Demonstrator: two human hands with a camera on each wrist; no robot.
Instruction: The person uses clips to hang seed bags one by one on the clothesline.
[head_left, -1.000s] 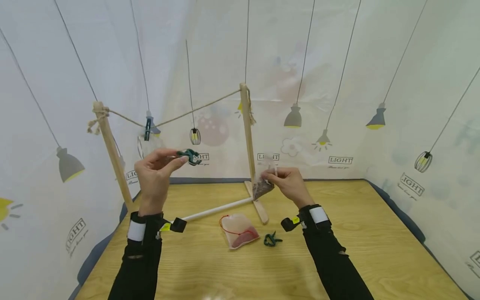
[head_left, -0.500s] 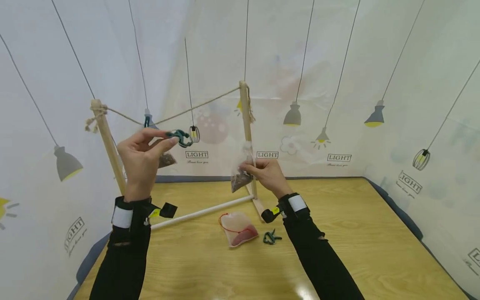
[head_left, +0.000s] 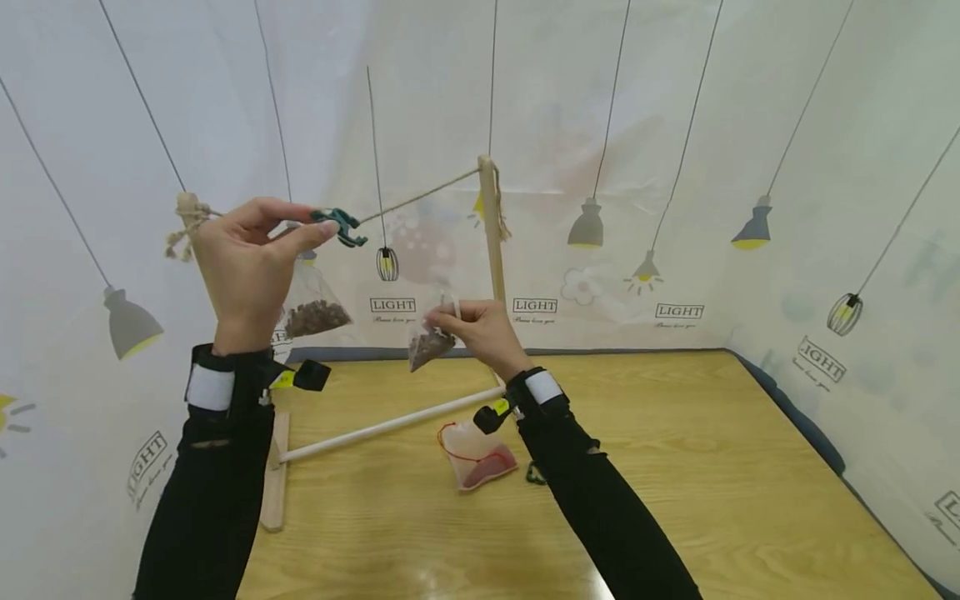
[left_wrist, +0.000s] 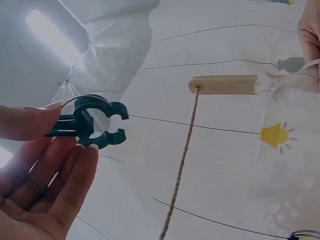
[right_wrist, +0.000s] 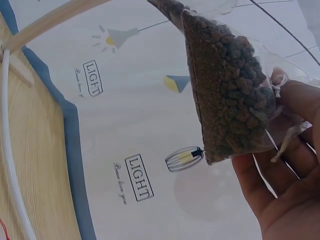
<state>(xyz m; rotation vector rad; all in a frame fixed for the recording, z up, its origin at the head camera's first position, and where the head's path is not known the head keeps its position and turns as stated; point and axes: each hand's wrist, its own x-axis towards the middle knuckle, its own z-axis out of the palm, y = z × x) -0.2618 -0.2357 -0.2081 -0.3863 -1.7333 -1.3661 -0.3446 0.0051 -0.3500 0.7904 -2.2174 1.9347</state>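
My left hand point(head_left: 251, 271) pinches a dark green plastic clip point(left_wrist: 87, 120) between thumb and fingers, with the clip's curved jaws pointing away. In the head view that clip overlaps the twine line point(head_left: 420, 197); the left wrist view shows a gap between them. Lower and to the right, my right hand point(head_left: 486, 337) holds a sheer drawstring bag point(right_wrist: 227, 87) of brown granules by its gathered neck, below the line. Another bag of brown granules point(head_left: 317, 315) hangs at the left, its top hidden behind my left hand.
Wooden posts point(head_left: 491, 225) carry the twine, joined low down by a white rod point(head_left: 390, 427). On the table point(head_left: 712, 467) lie a sheer pouch with reddish contents and red cord point(head_left: 487, 471) and a second green clip point(head_left: 535, 473), partly behind my right sleeve.
My left hand has raised the clip up and left to the height of the line. My right hand has carried its bag left and slightly up. The pouch has stayed in place.
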